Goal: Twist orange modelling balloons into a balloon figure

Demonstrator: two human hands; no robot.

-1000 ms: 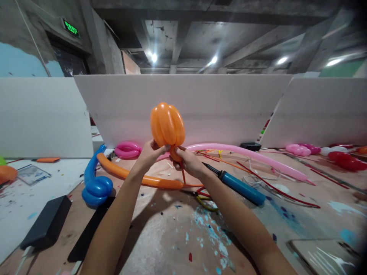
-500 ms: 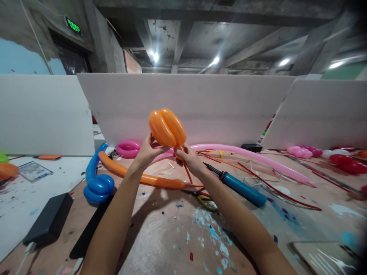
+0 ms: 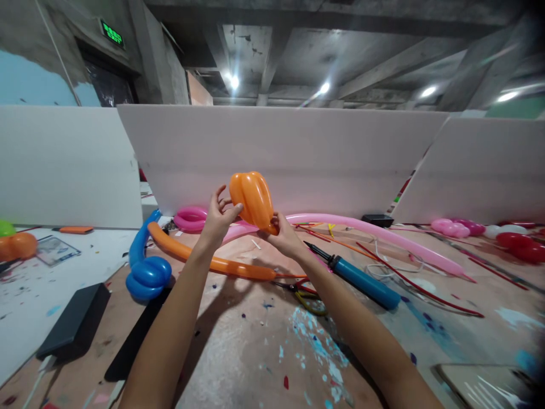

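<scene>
At the far left edge of the frame an orange and green balloon shape [image 3: 15, 243] sits on the white tabletop [image 3: 25, 295]. Lower left, a flat black box [image 3: 72, 329] lies at the table's edge. Just right of it, a blue twisted balloon [image 3: 147, 267] curls up from a knot of loops, and a long orange balloon [image 3: 204, 260] runs from beside it toward the middle of the frame. Behind that, against the white board [image 3: 298, 153], lies a pink looped balloon [image 3: 190, 218].

At centre, your left hand [image 3: 218, 218] is raised with its thumb pressed on the left side of the orange balloon bundle [image 3: 252, 199]; the other fingers are spread loosely behind it, half open. The bundle stands just above centre, tilted, held up in the air above the stained table. Your right hand [image 3: 286, 237] is pinched closed on the bundle's lower tip, at its knot.

Below your right wrist, scissors with yellow and red handles [image 3: 309, 295] lie on the table. Right of centre, a blue hand pump [image 3: 357, 278] lies at a slant, and a long pink balloon [image 3: 374, 238] stretches behind it toward the right. At the far right edge, pink, white and red balloons [image 3: 489, 233] lie along the board.
</scene>
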